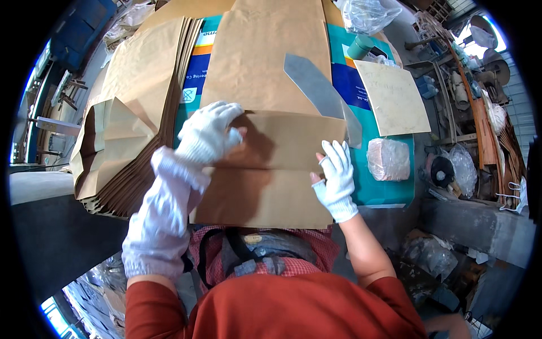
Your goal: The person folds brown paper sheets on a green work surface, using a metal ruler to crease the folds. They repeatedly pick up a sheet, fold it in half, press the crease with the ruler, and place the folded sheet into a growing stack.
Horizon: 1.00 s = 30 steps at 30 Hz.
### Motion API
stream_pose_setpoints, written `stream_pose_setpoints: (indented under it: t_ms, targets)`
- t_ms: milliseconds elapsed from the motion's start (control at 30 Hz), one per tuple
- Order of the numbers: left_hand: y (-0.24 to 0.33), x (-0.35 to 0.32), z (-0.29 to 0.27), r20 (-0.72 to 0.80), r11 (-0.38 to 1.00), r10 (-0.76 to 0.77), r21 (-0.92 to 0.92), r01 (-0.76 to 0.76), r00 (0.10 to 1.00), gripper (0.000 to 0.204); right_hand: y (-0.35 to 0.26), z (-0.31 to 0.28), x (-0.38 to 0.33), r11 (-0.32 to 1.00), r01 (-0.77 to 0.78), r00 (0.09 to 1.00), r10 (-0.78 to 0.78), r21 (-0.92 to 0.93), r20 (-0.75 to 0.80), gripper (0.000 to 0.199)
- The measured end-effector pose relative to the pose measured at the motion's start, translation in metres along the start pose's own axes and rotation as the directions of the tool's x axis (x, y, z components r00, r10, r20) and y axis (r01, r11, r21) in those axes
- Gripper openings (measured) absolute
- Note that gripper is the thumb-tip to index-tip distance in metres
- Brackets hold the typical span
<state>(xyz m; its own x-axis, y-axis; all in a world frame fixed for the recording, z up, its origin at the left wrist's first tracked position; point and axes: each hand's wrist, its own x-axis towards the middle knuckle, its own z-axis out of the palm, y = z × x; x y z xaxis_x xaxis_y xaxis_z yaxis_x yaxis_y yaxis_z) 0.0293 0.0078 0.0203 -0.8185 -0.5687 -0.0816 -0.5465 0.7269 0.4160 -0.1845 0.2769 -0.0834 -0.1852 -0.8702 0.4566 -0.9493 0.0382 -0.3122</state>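
A large brown kraft paper bag (271,53) lies lengthwise before me. Its near end is a folded flap (282,138) with a crease across it. My left hand (209,131), in a white glove and a pale sleeve cover, is over the flap's left side; its fingers are bent, the thumb apart, and a shadow falls beneath. At the flap's right edge is my right hand (337,179), gloved with bare fingertips showing, its fingers spread and the thumb side by the paper. A flat grey metal plate (316,82) with angled ends lies on the bag.
Left stands a thick stack of folded brown paper bags (127,121). A teal and blue printed sheet (375,195) covers the table. On the right are a beige board (392,99), a plastic-wrapped block (388,159), a green-lidded container (360,47) and clear plastic wrap (367,16).
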Motion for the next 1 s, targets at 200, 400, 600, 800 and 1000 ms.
stream_pose_setpoints:
  t_ms: [200, 400, 600, 800, 1000]
  targets:
    - [0.013, -0.064, -0.005, -0.281, 0.934, 0.348, 0.188, -0.305, 0.894, 0.065, -0.074, -0.021, 0.067, 0.979, 0.18, 0.984, -0.178, 0.099, -0.032, 0.074]
    - [0.018, -0.07, -0.01, -0.205, 0.956, 0.271, 0.172, -0.238, 0.94, 0.07, -0.095, -0.017, 0.099, 0.977, 0.211, 0.977, -0.211, 0.027, -0.019, 0.07]
    - [0.015, -0.063, -0.011, -0.185, 0.956, 0.267, 0.178, -0.235, 0.946, 0.063, -0.103, -0.019, 0.087, 0.975, 0.214, 0.977, -0.213, 0.057, -0.021, 0.059]
    - [0.042, 0.012, -0.031, 0.212, 0.952, -0.226, 0.253, 0.17, 0.951, 0.028, -0.124, -0.012, 0.058, 0.95, 0.286, 0.933, -0.246, 0.124, -0.263, 0.031]
    - [0.011, 0.003, 0.029, -0.278, 0.708, 0.308, 0.706, -0.024, 0.91, 0.023, -0.117, -0.041, 0.029, 0.823, 0.371, 0.899, -0.435, 0.43, 0.059, 0.038]
